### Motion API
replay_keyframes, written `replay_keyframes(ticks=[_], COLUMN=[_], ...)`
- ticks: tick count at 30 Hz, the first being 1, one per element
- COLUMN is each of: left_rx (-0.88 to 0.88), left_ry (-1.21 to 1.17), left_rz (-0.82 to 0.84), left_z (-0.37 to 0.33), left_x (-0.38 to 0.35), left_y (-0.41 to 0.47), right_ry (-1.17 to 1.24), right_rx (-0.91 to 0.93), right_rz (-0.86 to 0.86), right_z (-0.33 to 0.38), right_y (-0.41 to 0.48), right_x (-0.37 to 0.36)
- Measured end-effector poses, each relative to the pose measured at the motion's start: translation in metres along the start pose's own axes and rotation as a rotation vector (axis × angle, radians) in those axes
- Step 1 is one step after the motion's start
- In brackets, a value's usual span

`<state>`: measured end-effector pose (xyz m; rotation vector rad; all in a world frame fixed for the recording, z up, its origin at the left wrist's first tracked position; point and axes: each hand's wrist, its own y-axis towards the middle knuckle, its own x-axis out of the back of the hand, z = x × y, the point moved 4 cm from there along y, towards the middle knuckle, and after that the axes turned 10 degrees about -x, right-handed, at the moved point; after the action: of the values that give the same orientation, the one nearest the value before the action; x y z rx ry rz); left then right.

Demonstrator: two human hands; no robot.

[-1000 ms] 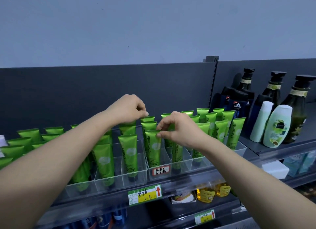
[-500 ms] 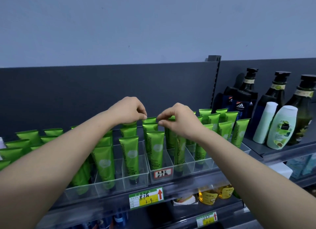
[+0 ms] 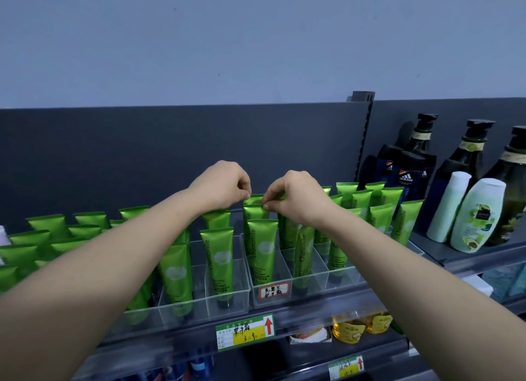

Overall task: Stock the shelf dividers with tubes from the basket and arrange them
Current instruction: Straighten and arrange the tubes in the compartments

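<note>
Hands are both up at the back of the shelf [image 3: 327, 306], working in the lane with the handwritten label [image 3: 270, 291] stuck on its front wall. Green tubes [image 3: 217, 264] stand cap-down in rows inside the clear dividers [image 3: 227, 304], crimped ends up, and they fill lanes from the left end of the shelf across to the upright post. The left hand [image 3: 222, 185] has its fingers curled in, thumb and forefinger nipping the top left corner of the rear tube [image 3: 254, 200] in that labelled lane. The right hand [image 3: 299, 195] is just beside it, nearly knuckle to knuckle. It's also curled tight, with the thumb and forefinger closed on the crimp of the second tube [image 3: 254, 211], the one right in front of the rear one. Honestly the two tops overlap so much that I can't swear the forefinger isn't on the rear one too. A third tube [image 3: 262, 249] stands free at the front of the same lane, upright, nobody touching it. A green and yellow price tag [image 3: 245, 331] hangs on the front edge of the shelf. Past the post, on the right-hand shelf, there are dark pump bottles [image 3: 466, 164], some Adidas bottles [image 3: 405, 181] and a pair of white bottles [image 3: 478, 215]. Yellow bottles [image 3: 348, 331] peek out from the shelf below.
</note>
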<state>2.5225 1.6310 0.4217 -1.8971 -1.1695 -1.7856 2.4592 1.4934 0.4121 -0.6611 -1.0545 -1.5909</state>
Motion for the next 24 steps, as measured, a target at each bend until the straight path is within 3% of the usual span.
replay_keyframes(ticks=[24], left_rx=[0.009], left_ry=[-0.038], left_rz=[0.011], left_z=[0.0017], left_x=[0.0018], left_y=[-0.0032], right_ry=[-0.009], right_rx=[0.027], right_rz=[0.029], right_z=[0.0022], right_y=[-0.0035], right_x=[0.0055])
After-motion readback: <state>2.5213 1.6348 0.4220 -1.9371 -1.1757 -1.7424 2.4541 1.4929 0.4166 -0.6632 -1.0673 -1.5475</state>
